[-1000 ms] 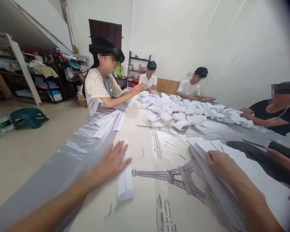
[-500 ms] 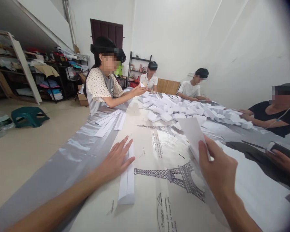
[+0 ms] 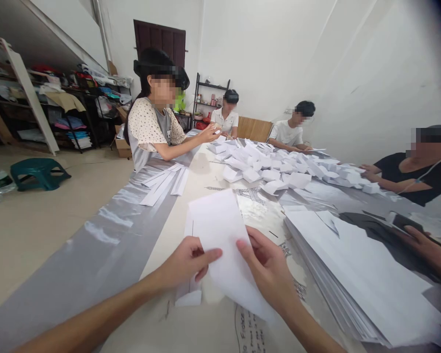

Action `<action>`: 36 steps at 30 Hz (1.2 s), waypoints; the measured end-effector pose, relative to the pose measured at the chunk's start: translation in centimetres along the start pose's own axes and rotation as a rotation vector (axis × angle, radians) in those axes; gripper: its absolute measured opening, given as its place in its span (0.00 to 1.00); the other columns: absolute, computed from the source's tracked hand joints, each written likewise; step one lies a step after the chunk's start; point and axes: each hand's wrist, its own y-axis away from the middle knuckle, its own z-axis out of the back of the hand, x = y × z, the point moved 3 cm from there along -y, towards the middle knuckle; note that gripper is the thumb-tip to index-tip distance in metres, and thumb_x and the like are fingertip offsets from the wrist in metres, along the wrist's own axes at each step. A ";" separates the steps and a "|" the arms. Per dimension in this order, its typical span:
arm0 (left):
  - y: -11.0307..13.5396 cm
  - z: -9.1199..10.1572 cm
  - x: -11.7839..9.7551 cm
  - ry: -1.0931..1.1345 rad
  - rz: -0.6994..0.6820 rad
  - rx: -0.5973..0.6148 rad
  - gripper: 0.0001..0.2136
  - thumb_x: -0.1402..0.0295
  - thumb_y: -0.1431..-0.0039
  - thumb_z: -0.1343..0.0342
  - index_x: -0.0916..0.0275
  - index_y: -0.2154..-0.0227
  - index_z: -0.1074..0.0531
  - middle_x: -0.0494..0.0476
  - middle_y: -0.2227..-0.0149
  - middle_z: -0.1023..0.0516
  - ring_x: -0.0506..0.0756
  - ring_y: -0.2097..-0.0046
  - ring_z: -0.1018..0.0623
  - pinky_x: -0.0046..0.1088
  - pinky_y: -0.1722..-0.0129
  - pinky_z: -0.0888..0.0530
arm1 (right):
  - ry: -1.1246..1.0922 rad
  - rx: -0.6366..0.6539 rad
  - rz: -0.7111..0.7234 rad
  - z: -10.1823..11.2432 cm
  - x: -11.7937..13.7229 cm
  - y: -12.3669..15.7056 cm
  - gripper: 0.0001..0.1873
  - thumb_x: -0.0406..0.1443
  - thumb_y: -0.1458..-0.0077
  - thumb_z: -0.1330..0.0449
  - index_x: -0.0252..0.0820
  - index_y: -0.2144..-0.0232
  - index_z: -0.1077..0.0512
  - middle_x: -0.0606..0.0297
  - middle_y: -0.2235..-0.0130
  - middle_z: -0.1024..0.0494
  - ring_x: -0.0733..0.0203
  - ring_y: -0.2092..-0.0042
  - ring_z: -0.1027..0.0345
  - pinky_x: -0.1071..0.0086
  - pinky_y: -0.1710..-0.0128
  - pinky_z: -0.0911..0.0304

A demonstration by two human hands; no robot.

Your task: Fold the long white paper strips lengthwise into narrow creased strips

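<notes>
A white sheet of paper (image 3: 222,220) is held up over the table between my two hands. My left hand (image 3: 191,260) pinches its left edge, thumb on the near face and fingers curled behind. On the opposite edge, my right hand (image 3: 268,262) grips the same sheet, thumb in front. Beneath it lies a folded paper strip (image 3: 188,298), mostly covered by the sheet and my left hand. To the right of my right hand stands a thick stack of white paper (image 3: 360,274).
Folded paper pieces (image 3: 272,164) form a large pile farther along the table. Several folded strips (image 3: 163,184) lie at the left edge of the printed tablecloth (image 3: 158,274). Other people sit around the table, one at the left (image 3: 150,117). A green stool (image 3: 40,171) stands on the floor.
My right hand has brought the sheet left, from beside the stack to above the folded strip. My left hand has lifted from lying flat on that strip and closed on the sheet's edge.
</notes>
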 end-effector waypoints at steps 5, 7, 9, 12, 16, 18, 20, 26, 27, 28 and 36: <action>-1.3 3.0 2.2 0.178 0.003 -0.345 0.21 0.53 0.39 0.42 0.62 0.80 0.35 0.46 0.88 0.37 0.46 0.83 0.42 0.25 0.79 0.46 | -0.036 0.258 -0.042 -0.4 0.2 -0.3 0.27 0.44 0.37 0.42 0.54 0.37 0.37 0.62 0.40 0.29 0.48 0.41 0.34 0.53 0.45 0.32; -1.6 3.6 3.0 0.275 0.022 -0.413 0.19 0.53 0.40 0.41 0.62 0.79 0.33 0.44 0.89 0.40 0.45 0.84 0.45 0.24 0.80 0.48 | -0.099 0.344 -0.123 -0.3 -0.3 -0.4 0.28 0.44 0.37 0.42 0.56 0.36 0.39 0.63 0.40 0.29 0.47 0.43 0.32 0.52 0.46 0.30; -1.7 3.9 3.4 0.337 0.034 -0.463 0.18 0.54 0.40 0.40 0.63 0.77 0.31 0.43 0.89 0.41 0.45 0.84 0.46 0.23 0.81 0.50 | -0.158 0.361 -0.184 -0.2 -1.0 -0.4 0.29 0.44 0.38 0.41 0.56 0.36 0.39 0.62 0.41 0.28 0.47 0.45 0.30 0.52 0.48 0.29; -1.7 4.0 3.5 0.359 0.029 -0.515 0.16 0.55 0.41 0.39 0.64 0.75 0.29 0.44 0.88 0.38 0.44 0.84 0.46 0.23 0.82 0.51 | -0.160 0.255 -0.221 0.0 -2.5 -0.7 0.27 0.43 0.39 0.39 0.53 0.38 0.34 0.61 0.42 0.27 0.47 0.47 0.28 0.55 0.52 0.27; -1.6 4.1 3.2 0.379 0.016 -0.551 0.17 0.57 0.41 0.38 0.64 0.77 0.31 0.47 0.87 0.34 0.44 0.84 0.43 0.22 0.82 0.48 | -0.108 0.108 -0.241 0.1 -4.0 -1.0 0.24 0.44 0.39 0.40 0.47 0.42 0.29 0.59 0.48 0.21 0.48 0.55 0.24 0.55 0.58 0.25; -1.6 4.0 3.1 0.384 0.022 -0.554 0.17 0.57 0.42 0.38 0.64 0.78 0.31 0.48 0.87 0.33 0.44 0.84 0.41 0.21 0.82 0.46 | -0.084 0.042 -0.212 0.2 -4.2 -1.0 0.23 0.45 0.40 0.39 0.47 0.44 0.27 0.59 0.48 0.21 0.48 0.55 0.24 0.55 0.58 0.25; -1.7 4.0 3.0 0.384 0.033 -0.551 0.17 0.58 0.43 0.37 0.64 0.78 0.31 0.49 0.87 0.32 0.45 0.84 0.39 0.21 0.82 0.44 | -0.059 -0.012 -0.168 0.4 -4.2 -1.0 0.22 0.45 0.41 0.38 0.47 0.46 0.25 0.60 0.46 0.23 0.46 0.51 0.25 0.57 0.58 0.24; -1.7 3.4 2.7 0.299 0.063 -0.401 0.17 0.57 0.43 0.37 0.65 0.79 0.27 0.54 0.84 0.27 0.49 0.83 0.32 0.24 0.82 0.39 | 0.046 -0.003 -0.069 0.3 -3.8 -0.6 0.19 0.44 0.39 0.40 0.51 0.46 0.25 0.63 0.44 0.24 0.46 0.49 0.26 0.57 0.60 0.23; -1.6 3.4 2.7 0.276 0.073 -0.379 0.18 0.57 0.42 0.38 0.65 0.80 0.26 0.55 0.84 0.26 0.49 0.83 0.32 0.24 0.81 0.38 | 0.067 0.015 -0.037 0.2 -3.7 -0.6 0.19 0.43 0.38 0.41 0.53 0.45 0.26 0.63 0.43 0.25 0.47 0.48 0.27 0.57 0.59 0.24; -1.7 3.3 2.7 0.261 0.082 -0.365 0.18 0.57 0.42 0.39 0.65 0.80 0.26 0.55 0.84 0.26 0.49 0.83 0.32 0.25 0.81 0.38 | 0.091 0.034 0.003 0.1 -3.6 -0.5 0.19 0.42 0.37 0.42 0.53 0.44 0.27 0.64 0.42 0.26 0.47 0.47 0.28 0.56 0.56 0.24; -2.0 3.9 3.0 0.356 0.096 -0.308 0.16 0.60 0.44 0.37 0.66 0.80 0.26 0.52 0.84 0.29 0.48 0.81 0.32 0.23 0.81 0.41 | 0.203 0.264 0.326 -1.2 -2.9 0.0 0.31 0.29 0.39 0.45 0.58 0.36 0.38 0.68 0.35 0.36 0.51 0.35 0.41 0.54 0.43 0.32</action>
